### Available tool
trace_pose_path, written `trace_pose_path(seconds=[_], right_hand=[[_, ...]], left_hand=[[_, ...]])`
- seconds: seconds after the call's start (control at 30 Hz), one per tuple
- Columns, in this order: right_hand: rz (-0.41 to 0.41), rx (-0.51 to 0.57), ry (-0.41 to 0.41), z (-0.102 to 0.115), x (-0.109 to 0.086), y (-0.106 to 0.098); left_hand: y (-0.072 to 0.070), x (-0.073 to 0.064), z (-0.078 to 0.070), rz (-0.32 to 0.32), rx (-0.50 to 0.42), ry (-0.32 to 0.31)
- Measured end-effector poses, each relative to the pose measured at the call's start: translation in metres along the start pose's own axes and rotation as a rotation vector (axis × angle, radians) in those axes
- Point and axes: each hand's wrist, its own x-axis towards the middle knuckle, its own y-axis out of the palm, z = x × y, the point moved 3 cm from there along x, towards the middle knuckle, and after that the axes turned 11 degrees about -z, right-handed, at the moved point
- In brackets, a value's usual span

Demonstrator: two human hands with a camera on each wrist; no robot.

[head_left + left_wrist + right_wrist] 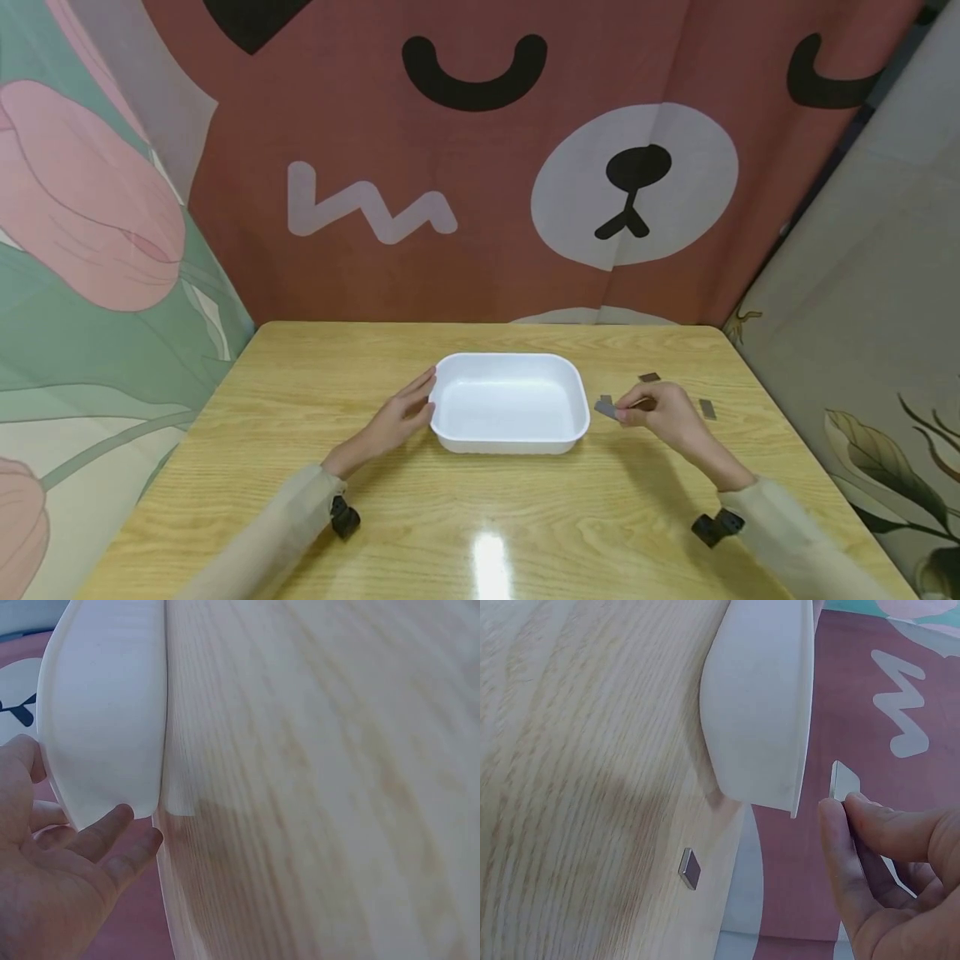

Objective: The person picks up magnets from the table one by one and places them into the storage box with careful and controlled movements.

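A white plastic tray [510, 444] with rounded corners sits upright on the table. At its left end my left hand [396, 417] touches the outer wall, fingers spread and mostly straight; the left wrist view shows the fingertips [122, 812] against the tray's wall [105, 712]. Just right of the tray, my right hand [667, 412] pinches a small flat grey rectangular piece [606, 410] between thumb and fingers, held above the tabletop. A pale sliver [900, 876] shows between its lower fingers; I cannot tell what it is.
Similar small pieces lie on the table around the right hand: one behind it [649, 377], one to its right [707, 409] and one near the tray [690, 868]. The wooden table [420, 517] meets a printed cloth backdrop [375, 283] at the rear, with curtains on both sides.
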Motion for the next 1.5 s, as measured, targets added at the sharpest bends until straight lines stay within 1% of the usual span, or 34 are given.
trace_pose_path(seconds=[0.27,0.53,0.83,1.13,1.37,1.43,1.5], right_hand=[[-0.01,0.044,0.011,0.005,0.003,0.003],[0.002,0.069,0.022,0.006,0.006,0.007],[0.028,0.082,-0.006,0.014,0.011,0.016],[0.035,0.086,0.001,0.017,0.011,0.022],[0.031,0.074,-0.024,0.017,0.012,0.029],[0.036,0.078,-0.023,0.017,0.013,0.032],[0.04,0.094,-0.014,0.018,0.014,0.034]], left_hand=[[0.0,0.0,-0.001,0.0,0.009,-0.015],[0.0,0.0,0.001,-0.021,0.016,0.032],[0.0,0.0,0.002,-0.036,0.022,0.051],[0.0,-0.001,0.001,-0.003,0.011,0.004],[0.0,-0.001,0.002,-0.011,0.02,0.006],[0.0,-0.001,0.0,-0.016,0.022,0.007],[0.0,-0.001,-0.006,-0.017,0.018,0.003]])
